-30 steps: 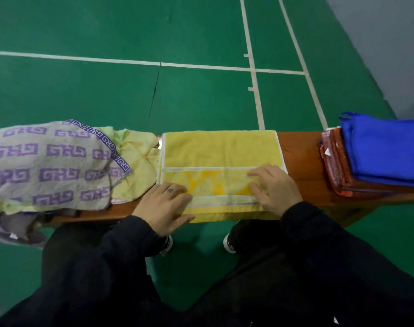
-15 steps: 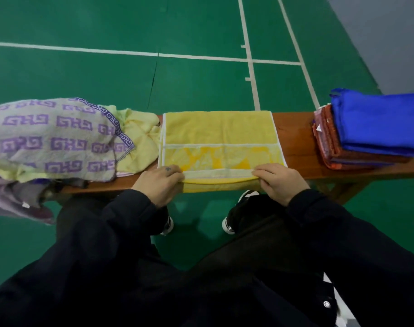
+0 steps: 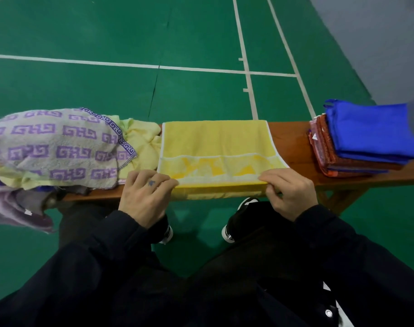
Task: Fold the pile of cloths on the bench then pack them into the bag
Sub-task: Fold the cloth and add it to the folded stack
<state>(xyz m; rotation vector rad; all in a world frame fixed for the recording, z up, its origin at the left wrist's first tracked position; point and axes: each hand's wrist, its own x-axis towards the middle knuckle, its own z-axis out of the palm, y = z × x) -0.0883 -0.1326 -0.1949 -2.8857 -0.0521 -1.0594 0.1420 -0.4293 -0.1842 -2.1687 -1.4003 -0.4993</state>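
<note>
A yellow towel (image 3: 215, 142) lies flat across the middle of the wooden bench (image 3: 293, 142), its near edge hanging over the front. My left hand (image 3: 147, 197) pinches the towel's near left corner. My right hand (image 3: 288, 192) pinches the near right corner. To the left sits a heap of unfolded cloths, topped by a grey towel with a purple key pattern (image 3: 54, 147) over a pale yellow cloth (image 3: 142, 142). At the right end stands a folded stack: a blue cloth (image 3: 371, 131) on red-orange cloths (image 3: 324, 147). No bag is in view.
The bench stands on a green court floor (image 3: 106, 31) with white lines. A lilac cloth (image 3: 14, 208) hangs off the bench's left front. My dark-clad legs and black shoes (image 3: 246, 204) are under the near edge. A grey wall area (image 3: 378, 31) lies at the far right.
Both hands slid from on top of the yellow towel back to its near edge and closed on the two near corners. The camera view shifted so the bench sits a little differently in frame.
</note>
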